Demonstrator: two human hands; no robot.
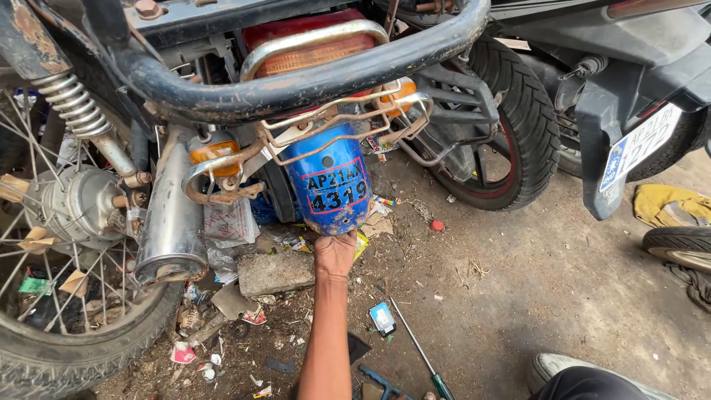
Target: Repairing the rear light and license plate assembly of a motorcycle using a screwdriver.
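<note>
The lower edge of a blue rear mudguard [329,185] is being gripped by a single bare hand [335,254], whose forearm is being stretched up from the bottom of the head view. The fingers are being curled round the mudguard's bottom rim, so the grip is closed on the metal; which of the person's own hands it is cannot be told, and no second hand is being shown. The mudguard is being carried at the back of a motorcycle, under a red tail light [307,41] and a chrome wire bracket [348,122], and it is bearing a number plate with a red border. A thick black grab rail [296,85] is being seen curving above it all. To the left, a chrome exhaust silencer [172,222] is being held tilted beside a spoked rear wheel [52,296] and a coil-spring shock absorber [74,107]. On the dirt ground [533,296], just beside the hand, a grey brick [275,272] is lying among paper scraps and litter. A green-handled screwdriver [418,348] is lying near the forearm, close to a small blue packet [383,318]. Behind the mudguard, the black tyre of a second vehicle [522,118] is being seen, and a yellow rag [670,204] is lying at the right edge.
</note>
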